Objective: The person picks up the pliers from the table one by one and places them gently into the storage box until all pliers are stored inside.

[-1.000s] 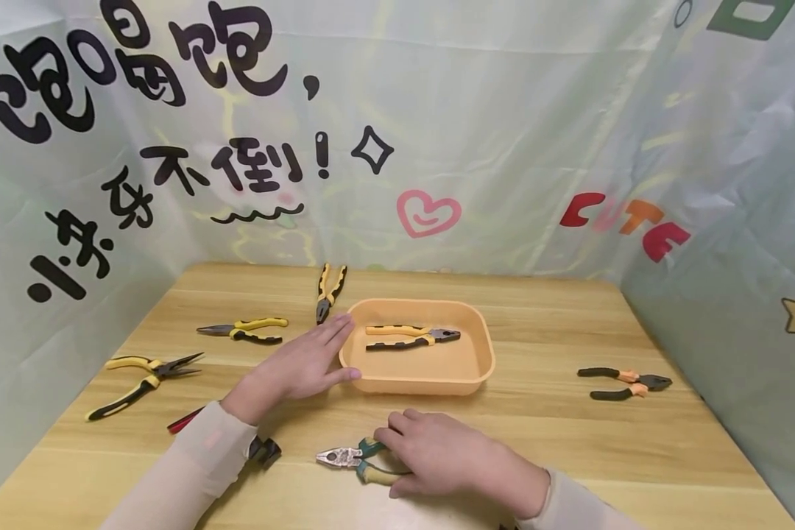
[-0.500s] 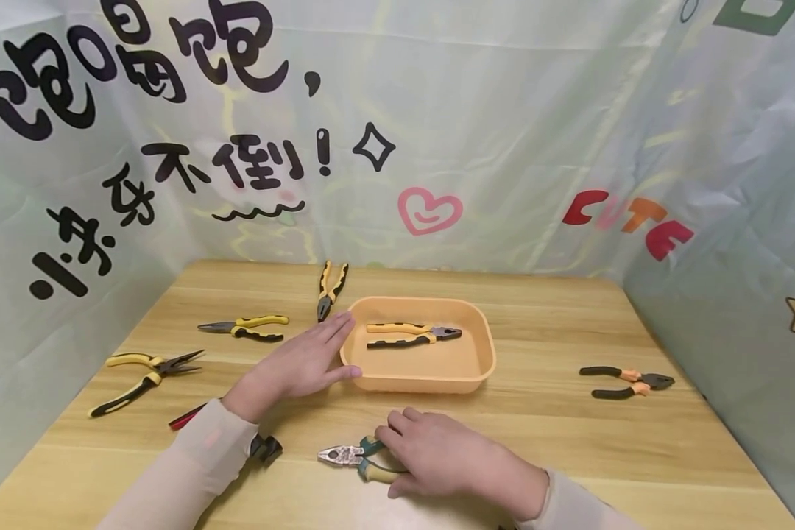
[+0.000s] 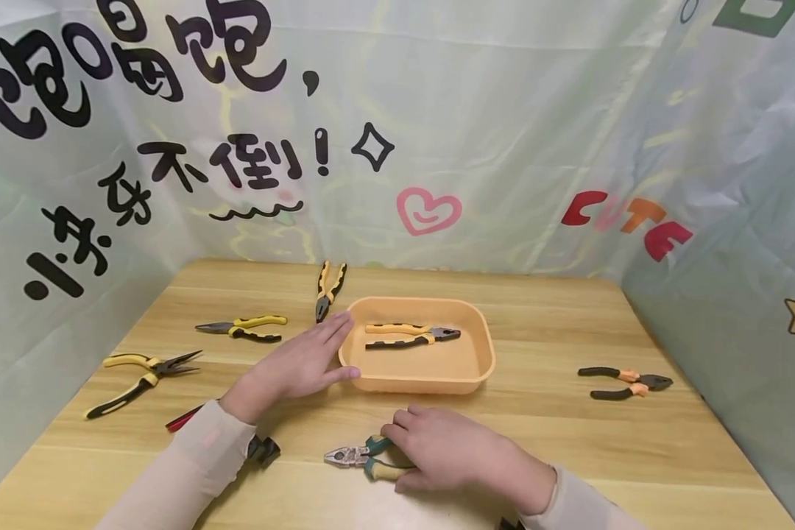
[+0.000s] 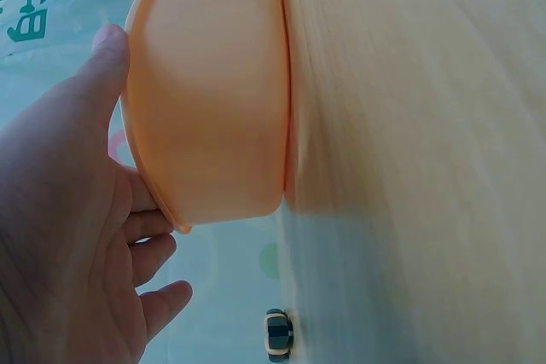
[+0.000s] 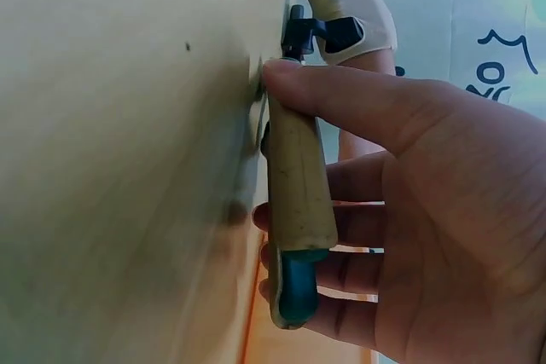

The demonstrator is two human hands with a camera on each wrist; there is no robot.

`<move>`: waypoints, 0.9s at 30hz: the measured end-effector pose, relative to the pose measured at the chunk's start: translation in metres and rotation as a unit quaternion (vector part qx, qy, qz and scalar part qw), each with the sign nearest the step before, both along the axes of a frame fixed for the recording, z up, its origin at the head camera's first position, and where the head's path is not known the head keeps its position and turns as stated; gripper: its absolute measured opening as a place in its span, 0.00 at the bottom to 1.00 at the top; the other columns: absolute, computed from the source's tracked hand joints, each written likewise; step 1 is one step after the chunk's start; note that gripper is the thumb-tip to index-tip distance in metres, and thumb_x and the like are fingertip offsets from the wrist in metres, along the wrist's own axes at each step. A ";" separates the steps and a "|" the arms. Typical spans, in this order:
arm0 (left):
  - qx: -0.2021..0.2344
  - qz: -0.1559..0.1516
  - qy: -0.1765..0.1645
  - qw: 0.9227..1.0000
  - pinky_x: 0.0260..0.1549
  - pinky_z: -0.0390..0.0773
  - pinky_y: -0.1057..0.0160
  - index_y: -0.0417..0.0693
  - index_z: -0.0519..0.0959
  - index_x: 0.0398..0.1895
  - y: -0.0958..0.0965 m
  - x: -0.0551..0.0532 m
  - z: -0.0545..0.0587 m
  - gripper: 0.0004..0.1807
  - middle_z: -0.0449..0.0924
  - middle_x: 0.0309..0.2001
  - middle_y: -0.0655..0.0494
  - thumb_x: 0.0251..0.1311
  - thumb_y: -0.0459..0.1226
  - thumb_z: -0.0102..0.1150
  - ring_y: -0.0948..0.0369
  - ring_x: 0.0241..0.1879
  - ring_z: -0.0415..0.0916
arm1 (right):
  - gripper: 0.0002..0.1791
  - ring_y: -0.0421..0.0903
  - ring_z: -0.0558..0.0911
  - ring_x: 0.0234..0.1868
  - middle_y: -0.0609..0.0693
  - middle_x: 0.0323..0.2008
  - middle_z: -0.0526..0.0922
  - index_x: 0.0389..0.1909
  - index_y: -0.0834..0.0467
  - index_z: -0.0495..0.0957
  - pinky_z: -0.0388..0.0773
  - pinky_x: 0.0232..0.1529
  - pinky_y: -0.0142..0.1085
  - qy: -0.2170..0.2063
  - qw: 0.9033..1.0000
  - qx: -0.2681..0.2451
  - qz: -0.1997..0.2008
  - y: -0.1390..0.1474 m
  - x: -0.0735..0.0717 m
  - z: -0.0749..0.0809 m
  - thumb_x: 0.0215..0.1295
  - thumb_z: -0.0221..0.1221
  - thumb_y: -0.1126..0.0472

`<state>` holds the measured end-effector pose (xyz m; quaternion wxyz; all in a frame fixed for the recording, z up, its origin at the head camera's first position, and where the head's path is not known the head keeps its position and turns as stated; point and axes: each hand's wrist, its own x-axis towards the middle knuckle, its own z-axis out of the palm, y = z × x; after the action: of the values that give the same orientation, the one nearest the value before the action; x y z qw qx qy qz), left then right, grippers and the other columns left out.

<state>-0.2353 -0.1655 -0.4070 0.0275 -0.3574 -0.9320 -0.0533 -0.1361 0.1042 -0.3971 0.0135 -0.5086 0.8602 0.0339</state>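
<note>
My right hand (image 3: 447,449) grips the handles of combination pliers (image 3: 379,458) with green and tan grips and a worn silver head, low over the table in front of the tray. The right wrist view shows my thumb on one tan handle (image 5: 300,181) and my fingers on the other side. My left hand (image 3: 305,361) rests at the left end of a shallow orange plastic tray (image 3: 417,385), with nearly straight fingers touching its rim, seen also in the left wrist view (image 4: 213,100). Inside the tray lie yellow-and-black combination pliers (image 3: 414,336).
Left on the table (image 3: 536,442) lie yellow-and-black long-nose pliers (image 3: 244,327) and another open-jawed pair (image 3: 147,379). Yellow-and-black pliers (image 3: 329,291) stand behind my left hand. A red-handled tool (image 3: 184,419) is partly under my left sleeve. Orange-and-black pliers (image 3: 626,383) lie right.
My right hand and the green-and-tan pliers have shifted slightly to the right. The left hand and the tray stay in place.
</note>
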 end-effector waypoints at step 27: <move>-0.005 0.004 -0.007 1.000 0.70 0.52 0.51 0.38 0.46 0.77 0.001 -0.001 -0.001 0.54 0.42 0.77 0.43 0.64 0.72 0.27 0.52 0.76 0.38 | 0.30 0.38 0.73 0.42 0.42 0.43 0.72 0.54 0.56 0.75 0.77 0.44 0.32 -0.014 0.999 -0.036 -0.024 0.012 -0.007 0.017 0.51 0.70 0.51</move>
<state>-0.2361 -0.1646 -0.4079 0.0190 -0.3533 -0.9339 -0.0515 -0.1432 0.1161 -0.3802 0.0084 -0.4887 0.8724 -0.0046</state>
